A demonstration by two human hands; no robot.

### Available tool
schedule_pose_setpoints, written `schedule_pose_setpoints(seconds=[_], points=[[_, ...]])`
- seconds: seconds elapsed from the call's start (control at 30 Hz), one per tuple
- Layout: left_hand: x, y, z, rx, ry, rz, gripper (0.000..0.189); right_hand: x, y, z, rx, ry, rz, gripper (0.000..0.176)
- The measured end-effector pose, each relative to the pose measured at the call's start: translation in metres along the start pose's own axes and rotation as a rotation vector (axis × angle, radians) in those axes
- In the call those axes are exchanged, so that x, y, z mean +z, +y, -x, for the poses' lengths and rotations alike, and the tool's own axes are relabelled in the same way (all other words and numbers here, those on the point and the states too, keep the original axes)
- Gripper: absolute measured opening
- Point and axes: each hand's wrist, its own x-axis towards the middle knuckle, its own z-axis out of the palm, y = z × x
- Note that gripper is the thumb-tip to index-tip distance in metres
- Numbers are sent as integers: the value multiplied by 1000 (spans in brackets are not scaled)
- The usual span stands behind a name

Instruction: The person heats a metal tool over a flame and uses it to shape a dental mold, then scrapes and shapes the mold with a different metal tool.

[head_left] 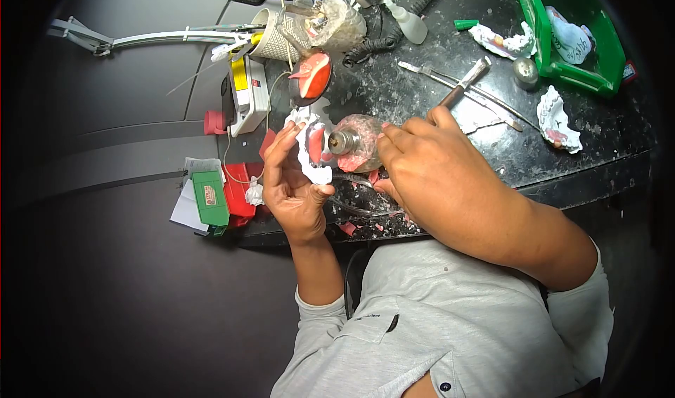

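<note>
Left grip [292,194] holds white cast [305,160]; right grip [436,169] clasps jar [364,136]; tools [460,87], green bin [582,79] beyond.

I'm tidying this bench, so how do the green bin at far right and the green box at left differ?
The green bin looks larger; the green box looks smaller. The green bin holds a white piece with blue writing, while the green box bears a pale label. Both are green.

1. Here's the left hand [294,194], gripping a white-and-pink cast [314,152]!
2. Right hand [439,169] at the metal-necked jar [362,139], fingers against its side.
3. And there, metal tools [465,83] near the green bin [578,74].
</note>
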Motion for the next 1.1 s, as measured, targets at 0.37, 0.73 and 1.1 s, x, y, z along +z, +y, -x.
schedule_pose_setpoints(seconds=[0.37, 0.73, 1.1], points=[[-2, -2, -3, 37, -23, -69, 85, -2, -1, -1, 10, -9, -37, 32], [-1, 3, -1, 112, -44, -201, 80, -2, 0, 0, 16, -55, -1, 35], [-11, 4, 18, -15, 35, -86, 81, -4, 1, 1, -5, -6, -39, 30]])
